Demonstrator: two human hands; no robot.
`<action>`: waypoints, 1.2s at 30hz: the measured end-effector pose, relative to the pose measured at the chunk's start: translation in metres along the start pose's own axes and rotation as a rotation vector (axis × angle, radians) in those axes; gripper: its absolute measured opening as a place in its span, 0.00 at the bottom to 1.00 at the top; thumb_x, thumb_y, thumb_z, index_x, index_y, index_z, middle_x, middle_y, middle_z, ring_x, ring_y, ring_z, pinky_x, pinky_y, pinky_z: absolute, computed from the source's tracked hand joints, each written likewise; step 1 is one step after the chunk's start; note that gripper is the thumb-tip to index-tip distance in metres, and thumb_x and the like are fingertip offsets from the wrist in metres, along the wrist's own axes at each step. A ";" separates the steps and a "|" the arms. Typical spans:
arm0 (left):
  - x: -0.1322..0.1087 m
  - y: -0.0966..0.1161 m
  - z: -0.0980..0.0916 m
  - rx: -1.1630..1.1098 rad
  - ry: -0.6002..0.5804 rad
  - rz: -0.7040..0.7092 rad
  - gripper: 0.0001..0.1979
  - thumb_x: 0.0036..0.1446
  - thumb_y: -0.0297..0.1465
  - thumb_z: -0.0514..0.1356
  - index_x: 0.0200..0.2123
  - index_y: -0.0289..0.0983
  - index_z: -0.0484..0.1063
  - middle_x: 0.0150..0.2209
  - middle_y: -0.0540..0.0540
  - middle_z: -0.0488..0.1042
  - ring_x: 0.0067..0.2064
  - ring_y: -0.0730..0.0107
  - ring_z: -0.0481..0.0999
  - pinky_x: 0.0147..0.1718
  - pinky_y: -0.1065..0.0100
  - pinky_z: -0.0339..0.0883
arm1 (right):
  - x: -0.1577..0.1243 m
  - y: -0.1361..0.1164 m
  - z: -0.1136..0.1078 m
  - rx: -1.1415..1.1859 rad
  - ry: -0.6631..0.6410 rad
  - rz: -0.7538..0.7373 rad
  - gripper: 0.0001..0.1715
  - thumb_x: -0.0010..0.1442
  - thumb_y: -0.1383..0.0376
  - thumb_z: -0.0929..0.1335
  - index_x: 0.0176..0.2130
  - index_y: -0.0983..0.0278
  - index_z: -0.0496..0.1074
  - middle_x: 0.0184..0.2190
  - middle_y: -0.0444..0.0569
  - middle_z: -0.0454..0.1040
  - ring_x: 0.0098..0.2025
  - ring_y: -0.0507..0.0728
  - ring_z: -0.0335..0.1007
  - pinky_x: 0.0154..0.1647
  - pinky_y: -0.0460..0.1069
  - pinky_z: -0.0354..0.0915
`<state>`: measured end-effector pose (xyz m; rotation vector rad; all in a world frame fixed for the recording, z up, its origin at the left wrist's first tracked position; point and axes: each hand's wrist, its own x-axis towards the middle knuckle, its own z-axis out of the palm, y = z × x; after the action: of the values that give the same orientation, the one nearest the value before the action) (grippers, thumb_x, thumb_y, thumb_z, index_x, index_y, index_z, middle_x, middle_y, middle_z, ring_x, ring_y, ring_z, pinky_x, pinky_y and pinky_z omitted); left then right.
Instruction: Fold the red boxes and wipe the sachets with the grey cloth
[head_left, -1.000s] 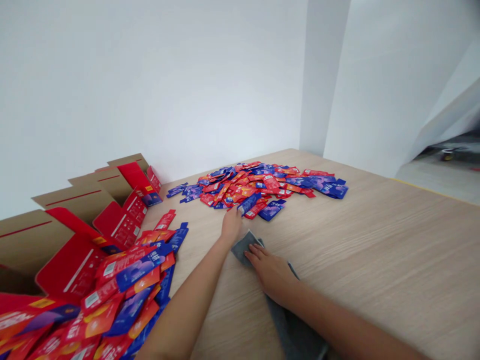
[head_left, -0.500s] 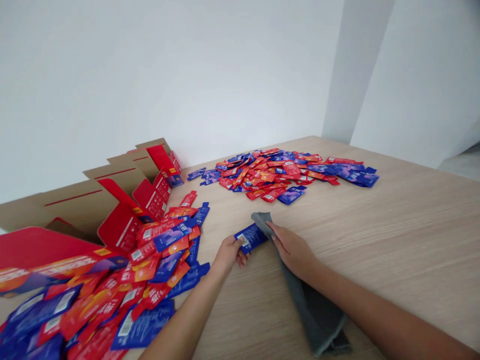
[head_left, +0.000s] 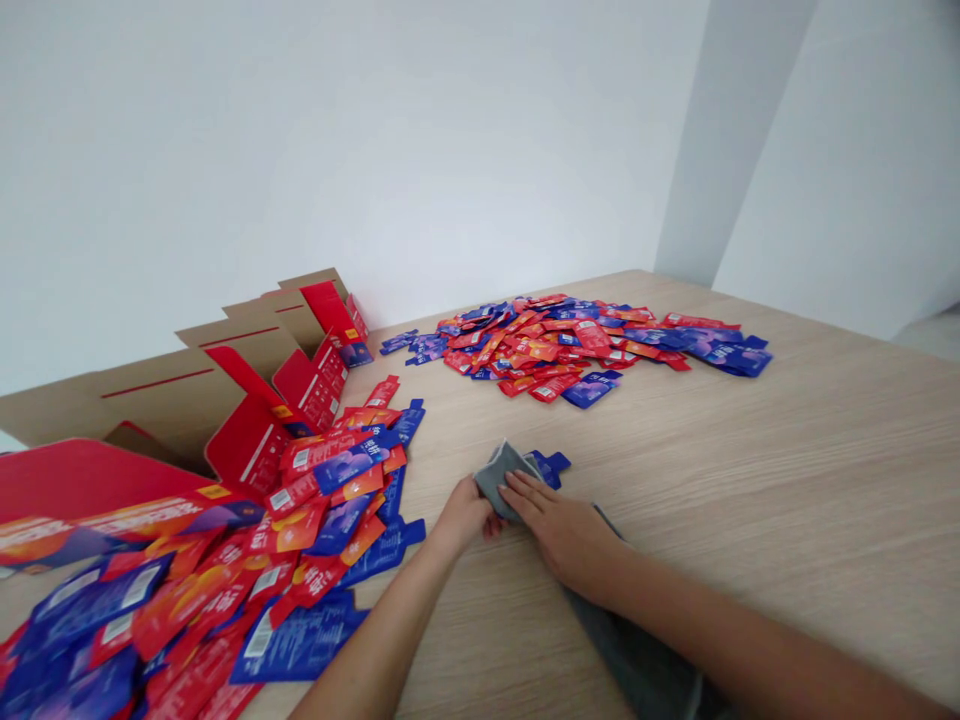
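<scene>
Near the middle of the table, my left hand (head_left: 463,518) is closed on the near end of a blue sachet (head_left: 553,467). Most of that sachet is hidden under a folded grey cloth (head_left: 498,482); only its far end with the notched tab sticks out. My right hand (head_left: 562,528) presses the cloth flat over the sachet, its fingers reaching close to my left hand's thumb. The rest of the cloth trails down under my right forearm to the bottom edge of the view.
A pile of red and blue sachets (head_left: 225,600) lies on the left. Behind it stands a row of open red cardboard boxes (head_left: 247,450). Another sachet heap (head_left: 555,345) lies at the back of the wooden table (head_left: 810,480), by a white wall (head_left: 480,150).
The cloth in my right hand has moved left along the blue sachet, from its far part to its near end by my left hand. The view has shifted slightly.
</scene>
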<state>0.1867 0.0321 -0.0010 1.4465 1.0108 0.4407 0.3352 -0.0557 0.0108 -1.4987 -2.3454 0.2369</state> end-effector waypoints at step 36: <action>-0.051 0.014 -0.069 -0.314 0.516 0.053 0.17 0.57 0.39 0.54 0.36 0.31 0.73 0.24 0.46 0.72 0.22 0.73 0.71 0.21 0.70 0.69 | 0.000 0.037 -0.007 -0.181 0.001 0.220 0.32 0.53 0.78 0.57 0.57 0.72 0.62 0.59 0.57 0.61 0.60 0.59 0.56 0.58 0.54 0.58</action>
<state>0.1097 0.0355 0.0393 1.0979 1.2426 1.0005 0.3693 -0.0402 0.0053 -1.8445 -2.2501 0.0784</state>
